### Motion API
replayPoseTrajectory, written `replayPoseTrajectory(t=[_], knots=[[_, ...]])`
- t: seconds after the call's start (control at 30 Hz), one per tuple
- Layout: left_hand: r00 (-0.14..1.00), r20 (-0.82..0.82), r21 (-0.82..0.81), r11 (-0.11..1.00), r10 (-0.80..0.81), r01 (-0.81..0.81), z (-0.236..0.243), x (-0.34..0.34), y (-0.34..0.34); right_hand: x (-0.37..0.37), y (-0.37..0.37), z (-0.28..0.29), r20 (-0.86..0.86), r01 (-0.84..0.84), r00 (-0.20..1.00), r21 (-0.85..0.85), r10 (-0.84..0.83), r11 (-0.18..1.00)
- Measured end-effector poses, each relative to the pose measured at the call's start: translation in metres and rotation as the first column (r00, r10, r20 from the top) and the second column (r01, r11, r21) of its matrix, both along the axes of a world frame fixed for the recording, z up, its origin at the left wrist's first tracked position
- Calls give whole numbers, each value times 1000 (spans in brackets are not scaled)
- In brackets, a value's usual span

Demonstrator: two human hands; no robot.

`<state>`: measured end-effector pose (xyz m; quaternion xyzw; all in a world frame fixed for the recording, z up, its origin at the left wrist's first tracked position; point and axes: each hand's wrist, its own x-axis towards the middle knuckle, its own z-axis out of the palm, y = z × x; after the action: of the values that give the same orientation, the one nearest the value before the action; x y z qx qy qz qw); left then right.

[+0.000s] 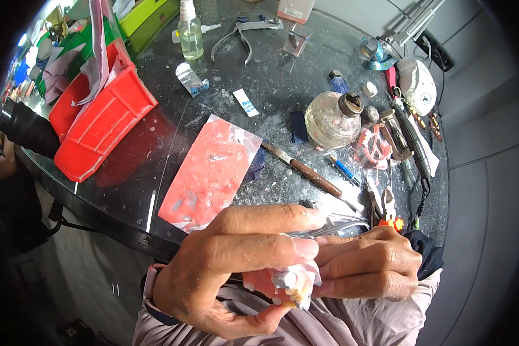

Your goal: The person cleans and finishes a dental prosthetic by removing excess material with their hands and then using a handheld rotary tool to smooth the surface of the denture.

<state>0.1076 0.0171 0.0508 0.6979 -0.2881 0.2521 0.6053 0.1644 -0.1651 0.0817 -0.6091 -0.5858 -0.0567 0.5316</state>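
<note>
My left hand (213,262) is closed around a small dental model (297,284) with pink wax and pale, tooth-like parts. Its thumb supports the model from below while the fingers reach over the top. Against the model's right side rest the curled fingertips of my right hand (378,262). Whatever that hand grips, if anything, is hidden behind its fingers. Just beyond my left hand lies a pink wax sheet (207,173) on clear film. A wax knife (311,175) with a brown handle lies to its right.
A glass spirit burner (331,120), a blue pen-like tool (345,169), pliers (386,203) and a corded handpiece (412,138) crowd the right. A red bin (106,115) stands left. A spray bottle (190,34) and wire pliers (236,37) are at the back of the dark table (150,135).
</note>
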Motion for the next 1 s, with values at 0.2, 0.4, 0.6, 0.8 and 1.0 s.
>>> replayPoseTrajectory(t=[0.2, 0.4, 0.6, 0.8, 1.0], knots=[[996, -67, -187, 981, -67, 53, -4, -5, -7, 6, -1, -5, 85, -70, 994, 14, 69, 997], [990, -86, -451, 890, -114, 64, -8, -11, -16, 2, -3, -2, 85, -57, 994, -54, 62, 997], [996, -64, -413, 910, -58, 26, -12, -15, -16, 0, -3, -2, 96, -44, 994, -37, 47, 998], [978, 5, -210, 956, 209, -203, -11, -11, -11, 3, -2, -4, -5, 4, 1000, 19, -4, 1000], [899, 3, -199, 882, 437, -428, -13, -20, -31, 1, 8, -13, -5, 126, 992, 172, -127, 977]])
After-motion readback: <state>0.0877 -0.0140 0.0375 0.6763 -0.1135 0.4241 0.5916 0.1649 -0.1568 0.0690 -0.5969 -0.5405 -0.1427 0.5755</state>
